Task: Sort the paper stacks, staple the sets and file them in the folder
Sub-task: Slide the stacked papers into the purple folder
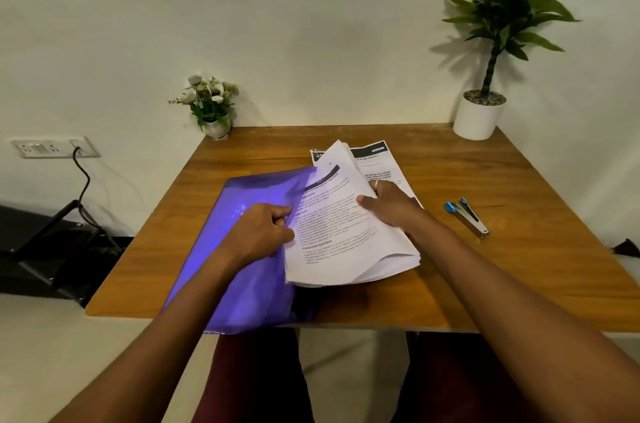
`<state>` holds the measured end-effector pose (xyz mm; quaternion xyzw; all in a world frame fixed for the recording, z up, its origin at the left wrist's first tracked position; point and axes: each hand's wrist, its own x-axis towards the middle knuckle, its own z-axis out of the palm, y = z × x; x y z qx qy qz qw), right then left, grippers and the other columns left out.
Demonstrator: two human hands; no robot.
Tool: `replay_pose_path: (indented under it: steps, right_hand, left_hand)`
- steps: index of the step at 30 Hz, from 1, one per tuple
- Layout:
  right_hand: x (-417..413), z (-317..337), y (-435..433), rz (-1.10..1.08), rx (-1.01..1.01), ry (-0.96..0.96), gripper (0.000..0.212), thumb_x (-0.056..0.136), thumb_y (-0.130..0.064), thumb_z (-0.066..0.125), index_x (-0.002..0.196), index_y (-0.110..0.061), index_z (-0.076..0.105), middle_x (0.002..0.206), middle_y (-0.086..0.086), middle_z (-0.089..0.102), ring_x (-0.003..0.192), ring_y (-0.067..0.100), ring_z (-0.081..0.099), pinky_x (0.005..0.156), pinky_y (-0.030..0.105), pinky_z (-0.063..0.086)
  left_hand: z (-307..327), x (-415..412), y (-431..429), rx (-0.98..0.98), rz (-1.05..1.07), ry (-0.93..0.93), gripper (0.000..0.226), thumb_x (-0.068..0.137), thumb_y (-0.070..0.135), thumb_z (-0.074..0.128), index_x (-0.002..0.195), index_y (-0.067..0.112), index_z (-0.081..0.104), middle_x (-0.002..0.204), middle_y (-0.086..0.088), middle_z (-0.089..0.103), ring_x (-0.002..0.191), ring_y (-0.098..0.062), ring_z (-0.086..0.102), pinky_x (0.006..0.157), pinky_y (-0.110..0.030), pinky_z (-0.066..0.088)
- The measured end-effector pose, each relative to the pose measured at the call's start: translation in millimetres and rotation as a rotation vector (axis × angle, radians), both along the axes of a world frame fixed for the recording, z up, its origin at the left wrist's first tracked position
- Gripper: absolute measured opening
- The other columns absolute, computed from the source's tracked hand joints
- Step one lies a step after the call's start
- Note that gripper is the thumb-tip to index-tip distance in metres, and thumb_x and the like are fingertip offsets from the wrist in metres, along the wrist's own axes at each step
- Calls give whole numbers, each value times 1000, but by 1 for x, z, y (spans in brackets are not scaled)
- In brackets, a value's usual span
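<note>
- Because the table [519,270] carries every item, I keep the work near its middle, where both hands reach it.
- The purple folder [242,284] lies at left-centre, its near corner slightly overhanging the table's front edge. Its translucent cover is raised along the right side so that sheets can pass beneath.
- The paper stack [346,235] rests partly on the folder and is tilted. Its upper left corner sits under the cover and shows through the purple film. Judgement: this is the filing step, partly done. I cannot tell whether this stack is stapled.
- A second stack [381,159] lies flat behind the first, apart from the folder, presumably awaiting its turn.
- My right hand [391,206] grips the paper stack's right edge, thumb on top and fingers curled beneath, to steer it leftward.
- My left hand [256,235] pinches the cover's edge between thumb and curled fingers, which holds the opening clear.
- The stapler [467,218] lies well to the right, touched by neither hand and outside the sliding path.
</note>
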<state>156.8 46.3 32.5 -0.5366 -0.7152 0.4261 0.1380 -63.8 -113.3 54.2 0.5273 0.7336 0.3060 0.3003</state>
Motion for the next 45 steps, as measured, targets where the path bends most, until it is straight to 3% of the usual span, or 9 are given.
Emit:
replay_pose_path:
  steps: [4, 9, 17, 23, 27, 33, 36, 40, 45]
  right_hand:
    - [0, 4, -2, 13, 48, 9, 44, 102, -33, 60, 141, -15, 53, 135, 3, 63, 111, 24, 65, 78, 30, 49]
    - [-5, 5, -9, 10, 110, -33, 45, 103, -31, 59, 143, -13, 49, 140, 4, 58, 122, 27, 59, 84, 32, 44]
    - [-12, 19, -15, -95, -189, 147, 31, 95, -32, 71, 117, -21, 51, 99, -7, 67, 83, 14, 70, 62, 26, 55]
    - [-28, 17, -23, -40, -30, 64, 62, 90, -21, 77, 144, -18, 47, 135, 0, 61, 114, 25, 64, 82, 34, 53]
    - [-24, 10, -25, -103, -5, 88, 65, 90, -17, 77, 146, -19, 45, 136, -1, 57, 118, 26, 61, 79, 32, 48]
    - [-62, -20, -73, -106, -98, 283, 40, 98, -13, 58, 137, -16, 52, 130, 5, 65, 112, 25, 64, 83, 29, 50]
    - [-86, -25, -87, -21, -201, 266, 67, 98, -22, 50, 159, -23, 24, 151, 10, 50, 126, 32, 57, 97, 36, 51]
    - [-95, -26, -87, 181, -104, 18, 76, 105, -19, 40, 162, -19, -11, 150, 18, 48, 109, 33, 59, 71, 32, 44]
    - [-105, -29, -85, 332, 45, -138, 69, 97, -23, 45, 157, 0, 20, 139, 21, 57, 120, 41, 58, 79, 36, 44]
  left_hand:
    - [7, -10, 3, -69, -29, -101, 26, 86, -6, 66, 109, 5, 73, 89, -4, 52, 60, -13, 49, 50, -23, 47]
    - [12, -17, 6, -126, 1, -227, 60, 88, -8, 66, 143, 10, 54, 78, 3, 44, 61, -9, 49, 56, -26, 49]
    - [15, -3, 9, -133, -45, -73, 29, 87, -6, 65, 98, 18, 54, 77, -10, 38, 64, -18, 42, 52, -27, 46]
    - [14, 8, 12, -126, -33, 66, 32, 78, -5, 63, 62, 13, 43, 59, -6, 40, 53, -22, 41, 54, -32, 43]
    - [16, 4, 13, -134, -46, 4, 2, 80, -6, 60, 80, -7, 59, 65, -8, 39, 54, -20, 39, 48, -26, 39]
    - [4, 13, 19, -72, 21, -11, 8, 79, -1, 66, 85, -5, 62, 58, -4, 41, 49, -21, 43, 54, -34, 44]
    - [1, 23, 20, 2, 61, 82, 33, 79, 10, 69, 71, 31, 44, 61, -9, 49, 53, -21, 47, 55, -42, 49]
    - [-3, 22, 18, 70, 71, 18, 22, 60, 24, 58, 81, 24, 52, 57, -9, 44, 53, -19, 41, 57, -38, 39]
    - [-12, 19, 16, 89, 107, -37, 23, 63, 24, 60, 77, 6, 61, 63, -5, 46, 58, -17, 42, 58, -36, 39]
